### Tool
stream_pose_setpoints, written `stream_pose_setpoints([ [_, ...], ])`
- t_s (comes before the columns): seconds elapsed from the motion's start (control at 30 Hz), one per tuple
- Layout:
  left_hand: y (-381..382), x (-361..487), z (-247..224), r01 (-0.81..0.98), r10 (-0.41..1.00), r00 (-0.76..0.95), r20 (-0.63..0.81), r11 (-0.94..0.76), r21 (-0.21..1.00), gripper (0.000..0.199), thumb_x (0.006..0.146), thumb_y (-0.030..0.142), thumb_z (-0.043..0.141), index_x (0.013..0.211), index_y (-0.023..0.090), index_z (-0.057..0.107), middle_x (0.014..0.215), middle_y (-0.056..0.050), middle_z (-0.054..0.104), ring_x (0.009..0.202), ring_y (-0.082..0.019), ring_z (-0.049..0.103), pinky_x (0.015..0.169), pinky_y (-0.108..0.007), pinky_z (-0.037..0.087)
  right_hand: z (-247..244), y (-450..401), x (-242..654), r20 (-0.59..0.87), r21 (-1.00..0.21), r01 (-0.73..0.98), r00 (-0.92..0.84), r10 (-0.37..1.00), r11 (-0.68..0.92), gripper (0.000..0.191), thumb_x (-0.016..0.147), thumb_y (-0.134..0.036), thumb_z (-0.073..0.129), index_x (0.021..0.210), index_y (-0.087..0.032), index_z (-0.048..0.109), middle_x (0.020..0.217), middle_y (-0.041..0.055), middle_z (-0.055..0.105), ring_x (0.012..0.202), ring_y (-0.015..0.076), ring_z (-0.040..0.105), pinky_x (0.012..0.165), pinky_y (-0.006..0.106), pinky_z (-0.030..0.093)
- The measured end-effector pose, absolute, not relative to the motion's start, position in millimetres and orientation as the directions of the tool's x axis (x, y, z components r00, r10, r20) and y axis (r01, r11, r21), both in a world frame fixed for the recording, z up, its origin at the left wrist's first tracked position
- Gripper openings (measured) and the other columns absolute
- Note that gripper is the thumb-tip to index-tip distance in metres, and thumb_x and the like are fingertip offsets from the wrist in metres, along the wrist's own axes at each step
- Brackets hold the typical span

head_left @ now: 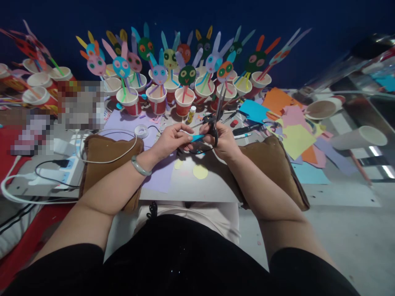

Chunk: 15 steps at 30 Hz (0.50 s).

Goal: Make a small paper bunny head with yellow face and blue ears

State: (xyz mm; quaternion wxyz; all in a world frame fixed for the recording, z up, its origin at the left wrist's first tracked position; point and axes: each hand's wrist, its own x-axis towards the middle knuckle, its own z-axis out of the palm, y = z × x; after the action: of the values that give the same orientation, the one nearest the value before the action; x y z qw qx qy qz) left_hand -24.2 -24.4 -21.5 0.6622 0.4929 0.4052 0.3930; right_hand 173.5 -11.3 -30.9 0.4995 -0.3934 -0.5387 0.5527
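Pinching blue paper piece: left hand. Right hand grips scissors, blades up, beside paper rabbits in cups.

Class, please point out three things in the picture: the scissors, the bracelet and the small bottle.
Scissors [219,105]: head view, on the blades.
Bracelet [137,167]: head view, on its band.
Bottle [190,116]: head view, on its yellow body.

A craft workspace, by the look of it; rabbit-faced paper figures stand in red-and-white cups along the table's far side; coloured paper lies scattered at right, near scissors.
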Motion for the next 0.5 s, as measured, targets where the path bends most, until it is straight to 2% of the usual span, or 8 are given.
stream_pose_setpoints([
  [0.13,-24,-25,-24,-0.141,0.958,0.275,-0.088,0.131,0.981,0.042,0.079,0.039,0.085,0.105,0.018,0.06,0.069,0.001,0.074,0.061,-0.012,0.072,0.059,-0.021,0.056,-32,-9,170,0.029,-0.982,-0.19,-0.113,0.993,0.008,0.036,0.062,-0.045,0.089,0.085,-0.022,0.073,0.072,-0.0018,0.063,0.063,0.012,0.056,0.062,0.029,0.047],
  [0.3,-27,-19,-27,-0.162,0.984,0.177,-0.005,0.034,0.986,0.043,0.078,0.041,0.086,0.099,0.019,0.057,0.071,0.002,0.073,0.067,-0.013,0.073,0.062,-0.022,0.058,-34,-9,166,-0.042,-0.982,-0.178,-0.127,0.991,-0.065,0.048,0.059,-0.059,0.09,0.077,-0.019,0.069,0.065,-0.0023,0.06,0.057,0.0099,0.053,0.057,0.027,0.044],
  [0.5,-32,-14,-31,-0.119,0.986,0.164,0.028,-0.008,0.993,0.038,0.078,0.04,0.085,0.093,0.02,0.057,0.069,0.003,0.071,0.066,-0.012,0.072,0.064,-0.023,0.057,-33,-14,161,-0.01,-0.993,-0.113,-0.129,0.992,-0.025,0.044,0.057,-0.049,0.093,0.065,-0.019,0.063,0.056,-0.0043,0.054,0.053,0.0079,0.045,0.051,0.024,0.035],
])
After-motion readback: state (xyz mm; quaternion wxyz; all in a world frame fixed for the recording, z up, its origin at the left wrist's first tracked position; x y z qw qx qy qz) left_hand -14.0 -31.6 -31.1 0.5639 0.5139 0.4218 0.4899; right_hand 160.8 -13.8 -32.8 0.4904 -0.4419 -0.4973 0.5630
